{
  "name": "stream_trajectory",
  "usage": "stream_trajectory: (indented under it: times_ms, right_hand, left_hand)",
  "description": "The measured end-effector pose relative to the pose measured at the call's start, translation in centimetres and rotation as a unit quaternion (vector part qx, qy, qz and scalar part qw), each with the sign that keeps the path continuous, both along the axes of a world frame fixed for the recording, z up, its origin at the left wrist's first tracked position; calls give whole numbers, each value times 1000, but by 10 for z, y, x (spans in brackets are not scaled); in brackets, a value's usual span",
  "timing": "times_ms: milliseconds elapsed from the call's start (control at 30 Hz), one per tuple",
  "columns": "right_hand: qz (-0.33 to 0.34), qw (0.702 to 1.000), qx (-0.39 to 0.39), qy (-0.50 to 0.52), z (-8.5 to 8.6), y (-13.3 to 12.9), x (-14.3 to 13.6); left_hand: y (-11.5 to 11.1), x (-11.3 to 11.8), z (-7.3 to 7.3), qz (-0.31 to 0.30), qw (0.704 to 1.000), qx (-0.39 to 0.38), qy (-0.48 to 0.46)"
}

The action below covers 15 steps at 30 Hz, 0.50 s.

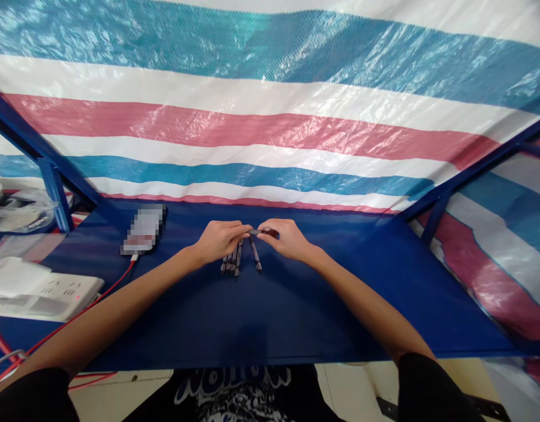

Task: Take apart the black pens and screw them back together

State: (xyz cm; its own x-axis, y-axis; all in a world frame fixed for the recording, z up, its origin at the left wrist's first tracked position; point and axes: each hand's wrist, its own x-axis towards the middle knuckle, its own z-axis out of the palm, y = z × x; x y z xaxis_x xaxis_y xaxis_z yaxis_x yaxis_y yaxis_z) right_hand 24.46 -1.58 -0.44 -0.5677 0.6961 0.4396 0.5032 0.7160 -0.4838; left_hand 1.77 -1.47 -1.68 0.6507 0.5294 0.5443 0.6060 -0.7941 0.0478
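Both hands meet over the middle of the blue table [270,310]. Between them lies a slim dark pen [255,232], held roughly level. My left hand [221,239] pinches its left end, and my right hand [286,237] has its fingers closed round the other end. Fingers cover most of the pen, so its tip and details are hidden. Just below my left hand, several similar dark pens [232,261] rest side by side on the table. A single pen [256,257] lies apart from them, slightly tilted, under the gap between my hands.
At the left, a phone [143,230] is plugged into a red cable [116,285]. A white power strip [70,291] sits nearer the left edge. Blue frame bars [434,220] flank the table, and a striped plastic sheet [270,132] hangs behind it.
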Motion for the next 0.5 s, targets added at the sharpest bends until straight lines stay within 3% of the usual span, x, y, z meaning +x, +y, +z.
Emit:
stream_trajectory:
  times_ms: [300,500]
  right_hand:
    - [-27,999,-31,12,-2,4,3]
    - [-23,999,-19,14,-3,4,1]
  left_hand:
    - [4,1,-6,-36,998,19,-53]
    - [2,2,-5,-24,998,21,-61]
